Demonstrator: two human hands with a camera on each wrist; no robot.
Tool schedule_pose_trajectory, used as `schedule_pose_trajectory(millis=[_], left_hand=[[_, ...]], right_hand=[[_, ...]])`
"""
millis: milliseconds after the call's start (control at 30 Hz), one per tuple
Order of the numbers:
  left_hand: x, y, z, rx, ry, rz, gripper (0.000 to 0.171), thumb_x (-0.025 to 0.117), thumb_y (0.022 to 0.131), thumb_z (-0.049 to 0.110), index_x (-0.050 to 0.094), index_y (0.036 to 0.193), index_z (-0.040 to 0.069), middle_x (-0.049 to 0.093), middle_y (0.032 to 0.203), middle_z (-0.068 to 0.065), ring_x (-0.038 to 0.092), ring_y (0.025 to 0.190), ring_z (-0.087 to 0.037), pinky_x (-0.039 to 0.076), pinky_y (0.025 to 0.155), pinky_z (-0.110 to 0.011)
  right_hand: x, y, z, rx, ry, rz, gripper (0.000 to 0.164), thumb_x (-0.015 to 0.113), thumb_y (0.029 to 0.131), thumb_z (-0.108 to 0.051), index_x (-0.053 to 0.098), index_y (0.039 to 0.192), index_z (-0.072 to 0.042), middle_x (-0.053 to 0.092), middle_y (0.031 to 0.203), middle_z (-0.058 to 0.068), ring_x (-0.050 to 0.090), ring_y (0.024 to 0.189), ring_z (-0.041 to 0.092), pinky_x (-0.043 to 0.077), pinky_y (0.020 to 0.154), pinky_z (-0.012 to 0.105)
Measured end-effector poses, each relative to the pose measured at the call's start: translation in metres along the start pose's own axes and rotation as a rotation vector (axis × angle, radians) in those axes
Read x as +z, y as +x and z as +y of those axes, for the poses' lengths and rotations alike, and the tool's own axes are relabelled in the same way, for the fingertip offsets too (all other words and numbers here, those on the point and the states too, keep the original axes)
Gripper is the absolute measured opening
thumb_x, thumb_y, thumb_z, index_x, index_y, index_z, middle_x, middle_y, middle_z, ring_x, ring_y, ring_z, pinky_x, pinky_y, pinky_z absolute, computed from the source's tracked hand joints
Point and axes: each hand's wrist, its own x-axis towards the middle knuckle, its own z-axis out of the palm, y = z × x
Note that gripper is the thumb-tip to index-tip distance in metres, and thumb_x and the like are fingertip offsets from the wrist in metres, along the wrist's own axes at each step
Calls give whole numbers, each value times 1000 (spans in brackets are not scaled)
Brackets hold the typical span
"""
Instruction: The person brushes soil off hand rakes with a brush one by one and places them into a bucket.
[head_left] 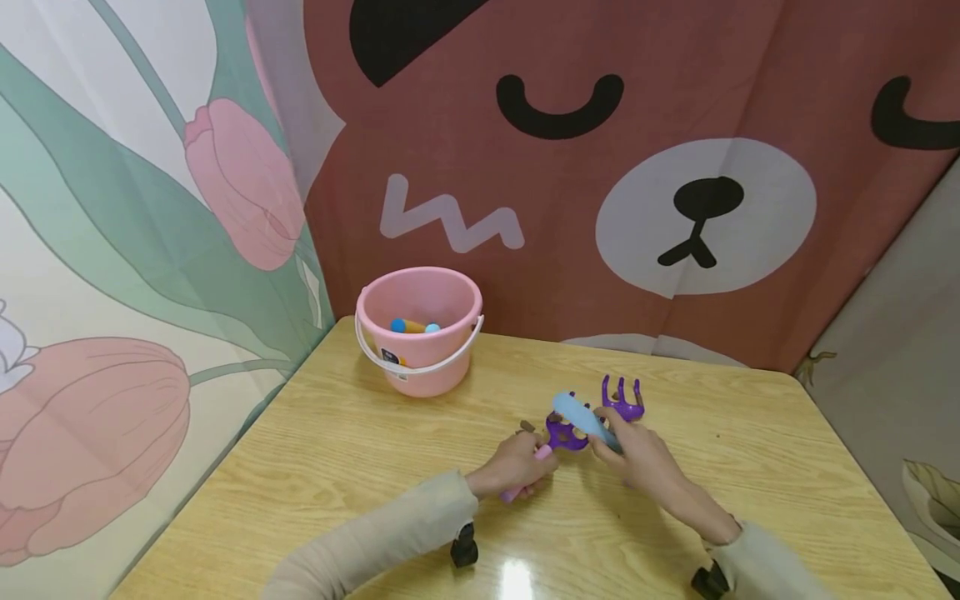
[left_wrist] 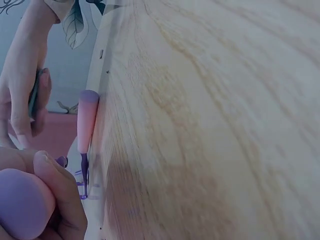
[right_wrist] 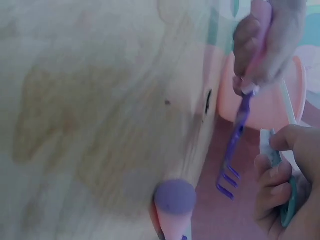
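Right of bucket (head_left: 431, 382): left hand (head_left: 516, 463) grips rake (head_left: 574, 445); right hand (head_left: 648, 458) pinches blue tool (head_left: 576, 412); cleaning, apparently; next needs rake steady

I see bare counter (head_left: 322, 450) running from the pink bucket (head_left: 431, 348) toward the left sleeve (head_left: 390, 525), where a hand could slide through. The bucket's mouth stands open above, though the white handle (head_left: 435, 367) hangs across its near side. Patterned cloth (head_left: 555, 192) blocks the way behind it. Right of the bucket, the left hand (head_left: 519, 463) with a purple rake (head_left: 564, 434), the right hand (head_left: 643, 457) with a light blue object (head_left: 577, 414), and a second rake (head_left: 624, 410) crowd the path.
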Motion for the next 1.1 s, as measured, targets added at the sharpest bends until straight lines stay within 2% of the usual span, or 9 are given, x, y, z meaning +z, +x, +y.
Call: schedule_pose_trajectory(millis=[167,400,567,800,933,1100], left_hand=[[0,-1,1,22,5,11,10,64,92,15,60,88,7,61,60,-13,47,37,-11,41,34,-23],[2,0,-5,6,39,39,9,63,89,13,59,82,9,60,56,-10,46,36,-10,38,32,-21],[1,0,-6,-9,38,51,8,64,90,15,60,85,9,61,59,-9,47,38,-11,40,33,-23],[-1,-1,-4,6,9,42,10,64,91,14,58,87,9,61,61,-11,48,39,-13,42,34,-24],[-2,0,-6,4,-3,51,8,64,91,13,59,91,7,59,59,-11,48,39,-13,42,34,-24],[-5,1,-6,-6,21,59,10,64,90,13,60,95,6,58,59,-7,49,39,-12,43,35,-24]], right_hand=[[5,0,-1,24,-43,-58,35,69,94,-19,59,124,-3,52,68,-5,40,50,5,32,42,22],[0,-1,2,50,-111,-30,36,69,94,-17,59,123,2,46,58,-6,39,42,6,31,37,21],[-4,-1,4,65,-85,0,39,68,95,-19,58,126,3,48,59,-7,40,41,5,32,38,21],[-7,-4,-3,15,13,-52,40,68,95,-22,57,129,-2,49,64,-9,41,44,2,36,41,22],[-5,-7,-2,-8,-12,-93,39,69,94,-23,60,127,-5,51,67,-9,41,49,3,37,45,23],[-2,-8,1,1,-60,-101,41,72,92,-21,61,128,-5,48,65,-7,37,50,5,33,45,23]])
